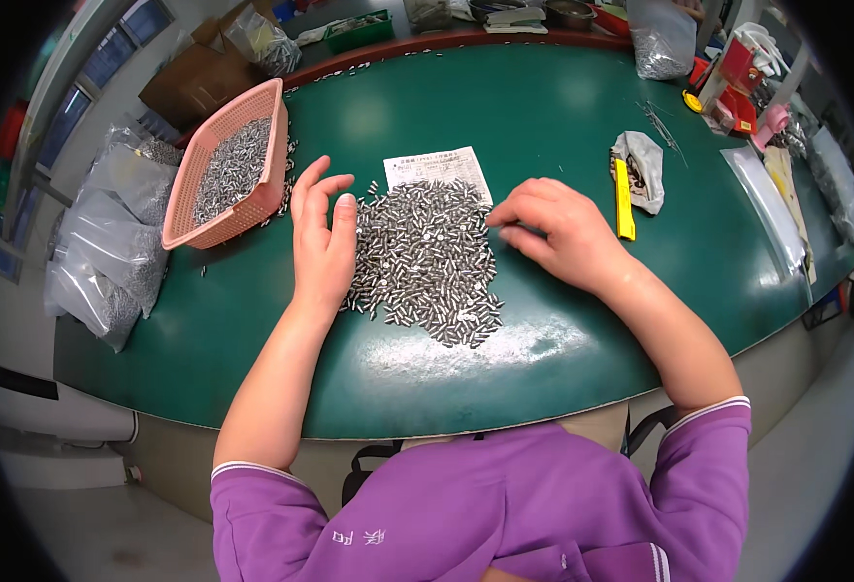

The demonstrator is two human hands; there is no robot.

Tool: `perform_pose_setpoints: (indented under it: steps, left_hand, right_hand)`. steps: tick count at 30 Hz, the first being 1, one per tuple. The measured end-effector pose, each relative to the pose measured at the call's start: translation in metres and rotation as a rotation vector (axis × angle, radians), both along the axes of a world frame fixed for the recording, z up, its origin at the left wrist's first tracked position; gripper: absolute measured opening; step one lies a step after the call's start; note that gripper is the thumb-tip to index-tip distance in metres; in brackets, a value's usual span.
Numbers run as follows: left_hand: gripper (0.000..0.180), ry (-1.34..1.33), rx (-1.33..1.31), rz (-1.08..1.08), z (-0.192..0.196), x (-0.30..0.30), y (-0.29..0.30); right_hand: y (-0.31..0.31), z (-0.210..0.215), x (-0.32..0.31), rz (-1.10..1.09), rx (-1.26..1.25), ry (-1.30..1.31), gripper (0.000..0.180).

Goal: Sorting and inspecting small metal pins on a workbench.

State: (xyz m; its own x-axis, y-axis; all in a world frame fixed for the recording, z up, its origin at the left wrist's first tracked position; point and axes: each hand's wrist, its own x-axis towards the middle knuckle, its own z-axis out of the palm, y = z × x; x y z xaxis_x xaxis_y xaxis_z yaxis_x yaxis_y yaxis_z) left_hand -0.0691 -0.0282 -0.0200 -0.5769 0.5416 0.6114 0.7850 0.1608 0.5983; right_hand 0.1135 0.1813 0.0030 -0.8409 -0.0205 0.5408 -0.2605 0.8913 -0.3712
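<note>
The pile (422, 267) of small metal pieces lies between the person's two hands, spreading from beside the left palm to the right fingertips and down nearer the body. The left hand (322, 238) stands on edge along the pile's left side, loosely open, fingers apart and slightly bent, with nothing visible in its grasp. The right hand (555, 231) is half curled, thumb and forefinger near each other at the pile's right edge; whether it pinches a piece cannot be told. Beyond and between the hands, a paper slip (458, 167) shows past the pile's far edge. Left of the left hand sits a pink basket (238, 226) holding more pieces, with clear bags (107, 257) farther left. Right of the right hand, a yellow knife (625, 202) lies against a small bag (648, 160); wires (662, 126) lie beyond. Underneath is the green table (514, 107).
</note>
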Motion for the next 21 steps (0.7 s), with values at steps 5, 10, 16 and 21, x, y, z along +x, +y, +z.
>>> perform_pose_setpoints:
  steps: [5,10,16,21]
  left_hand:
    - [0.021,0.01,0.042,-0.016,0.003,0.004,0.0]
    - [0.018,-0.022,0.106,-0.058,0.006,0.005,0.001]
    - [0.013,-0.575,0.295,-0.362,0.009,0.02,0.002]
    - [0.017,-1.219,0.151,-0.612,0.016,0.048,-0.003]
  right_hand:
    - [-0.016,0.006,-0.011,-0.013,-0.046,-0.143,0.013]
    - [-0.012,0.014,-0.026,0.042,0.037,-0.323,0.013]
    - [-0.019,0.037,-0.037,0.081,0.03,-0.245,0.009]
    - [-0.037,0.059,-0.041,0.252,-0.04,-0.013,0.011]
